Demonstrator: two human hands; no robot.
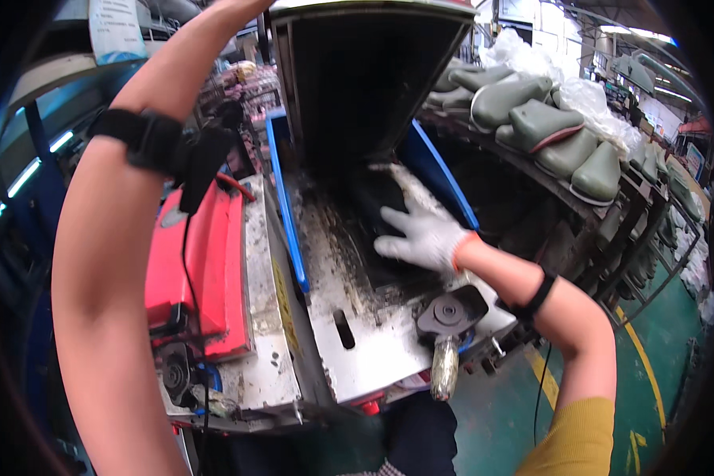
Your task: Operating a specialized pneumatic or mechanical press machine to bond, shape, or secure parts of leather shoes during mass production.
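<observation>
My right hand (423,238) wears a white knit glove with an orange cuff. Its fingers are spread over a dark, flat surface (377,210) on the worn metal bed of a machine (365,361); whether they touch it I cannot tell. Nothing shows in its grip. A raised lid (373,79) with a black inner face tilts up at the back of the bed. My left arm (107,238) reaches up past the lid's left side, its hand beyond the upper edge of the picture. Blue guards (288,210) flank the bed.
A round black fitting (450,313) with a taped handle (444,373) sits at the bed's front right corner. To the left stands a red machine (202,270). Several green boot-shaped pieces (551,131) lie on a rack at the right. Green floor (508,408) shows below.
</observation>
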